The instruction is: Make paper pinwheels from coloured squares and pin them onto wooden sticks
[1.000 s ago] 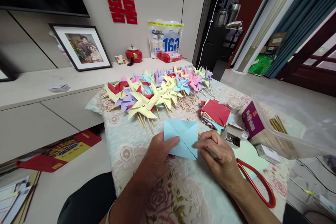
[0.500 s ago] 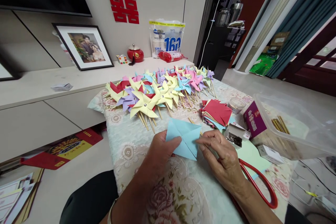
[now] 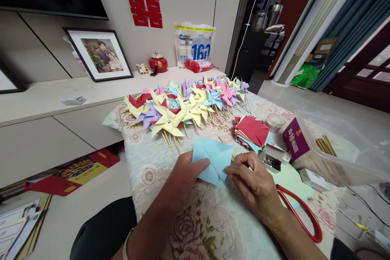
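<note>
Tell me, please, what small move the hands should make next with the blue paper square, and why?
Probably fold one cut corner of the blue paper square in to its centre. The left hand pinches its left edge, the right hand its lower right corner, and it lies flat, unlike the finished pinwheels beyond, whose tips are pinned in the middle.

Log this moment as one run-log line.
left hand: holds blue paper square | right hand: pinches its lower corner | near: pinwheels, red scissors
</note>
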A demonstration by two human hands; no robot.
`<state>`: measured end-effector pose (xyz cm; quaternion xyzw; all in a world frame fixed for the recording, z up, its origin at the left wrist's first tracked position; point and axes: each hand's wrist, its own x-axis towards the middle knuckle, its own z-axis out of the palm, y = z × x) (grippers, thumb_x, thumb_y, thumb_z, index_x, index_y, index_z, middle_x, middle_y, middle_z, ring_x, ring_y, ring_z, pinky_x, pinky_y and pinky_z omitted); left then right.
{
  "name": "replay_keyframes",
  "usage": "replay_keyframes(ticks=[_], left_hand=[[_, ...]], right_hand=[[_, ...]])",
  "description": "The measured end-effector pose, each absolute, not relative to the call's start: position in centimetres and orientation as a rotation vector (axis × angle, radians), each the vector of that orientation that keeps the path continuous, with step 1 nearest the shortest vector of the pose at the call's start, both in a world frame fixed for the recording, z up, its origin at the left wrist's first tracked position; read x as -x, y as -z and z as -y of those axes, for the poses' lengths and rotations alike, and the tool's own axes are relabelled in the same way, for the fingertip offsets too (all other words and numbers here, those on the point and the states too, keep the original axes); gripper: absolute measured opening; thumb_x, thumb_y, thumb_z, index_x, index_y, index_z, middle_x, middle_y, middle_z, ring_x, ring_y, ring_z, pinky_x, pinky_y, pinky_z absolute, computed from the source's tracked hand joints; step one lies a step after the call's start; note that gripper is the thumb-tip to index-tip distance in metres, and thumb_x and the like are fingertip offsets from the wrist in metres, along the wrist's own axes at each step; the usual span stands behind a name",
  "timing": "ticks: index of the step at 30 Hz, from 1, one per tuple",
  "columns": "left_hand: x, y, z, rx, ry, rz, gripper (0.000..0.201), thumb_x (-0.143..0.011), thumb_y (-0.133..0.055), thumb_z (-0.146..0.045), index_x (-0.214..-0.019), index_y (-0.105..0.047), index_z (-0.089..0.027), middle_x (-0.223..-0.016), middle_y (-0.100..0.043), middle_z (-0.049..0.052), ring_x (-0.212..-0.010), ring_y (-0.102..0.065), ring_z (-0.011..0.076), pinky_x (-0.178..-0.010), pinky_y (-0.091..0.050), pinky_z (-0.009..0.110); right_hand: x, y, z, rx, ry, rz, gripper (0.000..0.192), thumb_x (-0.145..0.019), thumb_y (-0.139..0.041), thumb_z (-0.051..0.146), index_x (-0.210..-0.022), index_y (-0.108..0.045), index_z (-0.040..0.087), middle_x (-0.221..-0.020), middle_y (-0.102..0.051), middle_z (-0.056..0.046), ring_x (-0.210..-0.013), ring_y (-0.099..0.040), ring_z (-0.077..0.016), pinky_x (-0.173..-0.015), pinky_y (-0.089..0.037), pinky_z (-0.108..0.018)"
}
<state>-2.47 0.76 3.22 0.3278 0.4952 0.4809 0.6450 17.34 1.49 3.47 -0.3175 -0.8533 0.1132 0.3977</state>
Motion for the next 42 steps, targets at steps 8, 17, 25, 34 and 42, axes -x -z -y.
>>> replay_keyframes(ticks=[8,17,25,34,42], left_hand=[[1.7,-3.8,-0.5,-0.903,-1.080,-1.240,0.021,-0.068,-0.067,-0.031,-0.064,-0.053,-0.017,-0.056,-0.048,-0.005,-0.051,-0.039,0.0092,-0.049,-0.033,0.022],[1.3,-2.6,-0.2,-1.155,-0.980,-1.386,0.019,-0.073,-0.059,-0.032,-0.063,-0.050,-0.019,-0.057,-0.038,-0.005,-0.053,-0.033,0.0103,-0.048,-0.026,0.024],[0.8,-2.4,0.0,-1.226,-0.945,-1.394,0.017,-0.073,-0.057,-0.031,-0.064,-0.057,-0.017,-0.054,-0.041,-0.004,-0.052,-0.036,0.0118,-0.046,-0.026,0.025],[0.5,-2.8,0.2,-1.332,-0.912,-1.461,0.017,-0.074,-0.054,-0.030,-0.062,-0.054,-0.019,-0.057,-0.036,-0.005,-0.056,-0.034,0.0123,-0.049,-0.023,0.025],[0.4,-2.6,0.4,-1.394,-0.891,-1.455,0.017,-0.075,-0.053,-0.026,-0.061,-0.047,-0.020,-0.056,-0.033,-0.005,-0.056,-0.031,0.0115,-0.050,-0.020,0.026]], right_hand=[[-17.0,-4.0,-1.2,0.867,-0.367,2.188,0.017,-0.095,-0.052,0.011,-0.093,-0.068,0.016,-0.086,-0.053,-0.006,-0.083,-0.052,-0.0211,-0.071,-0.043,-0.036],[-17.0,-3.7,-1.2,0.980,-0.410,2.190,0.019,-0.094,-0.049,0.014,-0.083,-0.064,0.017,-0.081,-0.055,-0.006,-0.081,-0.051,-0.0226,-0.072,-0.039,-0.039],[-17.0,-3.6,-1.2,1.043,-0.415,2.161,0.017,-0.091,-0.050,0.015,-0.080,-0.061,0.018,-0.080,-0.055,-0.005,-0.080,-0.051,-0.0223,-0.071,-0.036,-0.038],[-17.0,-3.4,-1.2,1.072,-0.420,2.174,0.016,-0.089,-0.049,0.013,-0.079,-0.060,0.019,-0.080,-0.054,-0.004,-0.080,-0.050,-0.0219,-0.071,-0.034,-0.038],[-17.0,-3.3,-1.3,1.103,-0.415,2.183,0.016,-0.088,-0.049,0.014,-0.077,-0.059,0.020,-0.079,-0.054,-0.004,-0.080,-0.050,-0.0222,-0.071,-0.034,-0.038]])
